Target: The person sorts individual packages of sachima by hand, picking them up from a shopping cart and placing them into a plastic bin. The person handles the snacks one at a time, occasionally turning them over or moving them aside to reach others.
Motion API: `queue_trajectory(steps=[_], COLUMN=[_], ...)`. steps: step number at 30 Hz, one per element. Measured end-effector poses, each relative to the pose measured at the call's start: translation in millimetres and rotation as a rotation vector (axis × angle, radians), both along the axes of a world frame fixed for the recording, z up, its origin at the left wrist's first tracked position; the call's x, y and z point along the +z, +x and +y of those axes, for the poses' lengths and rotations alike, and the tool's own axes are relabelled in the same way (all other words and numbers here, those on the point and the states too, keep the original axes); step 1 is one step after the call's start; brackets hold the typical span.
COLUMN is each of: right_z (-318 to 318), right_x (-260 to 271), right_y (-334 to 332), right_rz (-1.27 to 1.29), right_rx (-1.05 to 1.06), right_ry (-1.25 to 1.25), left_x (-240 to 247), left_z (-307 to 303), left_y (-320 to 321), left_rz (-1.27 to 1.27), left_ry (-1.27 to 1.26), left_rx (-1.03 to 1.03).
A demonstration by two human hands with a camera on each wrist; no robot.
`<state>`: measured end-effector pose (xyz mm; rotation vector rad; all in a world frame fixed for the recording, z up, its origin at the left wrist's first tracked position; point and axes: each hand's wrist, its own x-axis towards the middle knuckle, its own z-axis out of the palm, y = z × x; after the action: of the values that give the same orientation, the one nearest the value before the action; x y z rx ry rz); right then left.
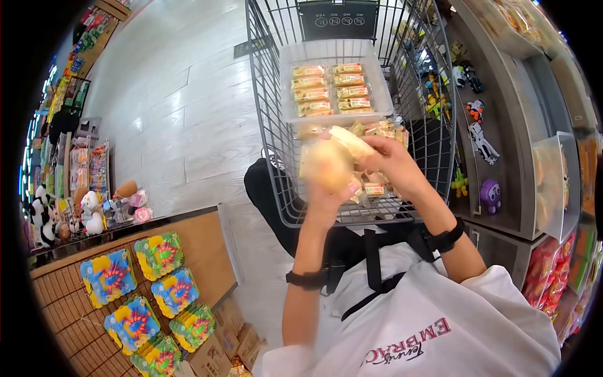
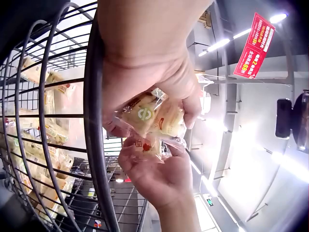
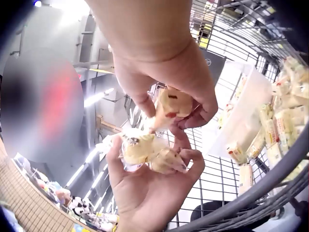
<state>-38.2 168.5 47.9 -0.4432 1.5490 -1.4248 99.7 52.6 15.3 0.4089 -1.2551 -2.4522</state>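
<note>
Both hands meet over the near end of a wire shopping cart (image 1: pixel 259 107). My left hand (image 3: pixel 154 193), palm up in the right wrist view, holds small wrapped cakes (image 3: pixel 136 151) in clear film between curled fingers and thumb. Close above it, my right hand (image 1: pixel 402 168) pinches another cream-coloured wrapped cake (image 3: pixel 175 102). Loose wrapped packs (image 1: pixel 375 190) lie in the cart beneath the hands. Farther forward in the cart, a translucent plastic bin (image 1: pixel 381 72) contains two columns of similar packs (image 1: pixel 312 94). In the head view, the left fingers and what they hold are blurred.
Right of the cart stands a grey shelf unit (image 1: pixel 505 125) with toys, including a purple one (image 1: pixel 490 195), and clear bins. At left, colourful packs (image 1: pixel 108 276) hang on a brown rack, near plush toys (image 1: pixel 92 210). Cardboard boxes (image 1: pixel 210 358) stand below.
</note>
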Motion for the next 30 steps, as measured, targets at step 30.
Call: queue_trajectory(steps=[30], right_z=[-154.1], right_x=[-90.3], right_y=[-151.6], right_rz=[1.165], right_rx=[0.348], right_ry=[0.134], left_x=[-8.5], left_z=[0.2], left_y=[-2.3], left_rz=[-0.163], left_ry=[0.205], left_rx=[0.076])
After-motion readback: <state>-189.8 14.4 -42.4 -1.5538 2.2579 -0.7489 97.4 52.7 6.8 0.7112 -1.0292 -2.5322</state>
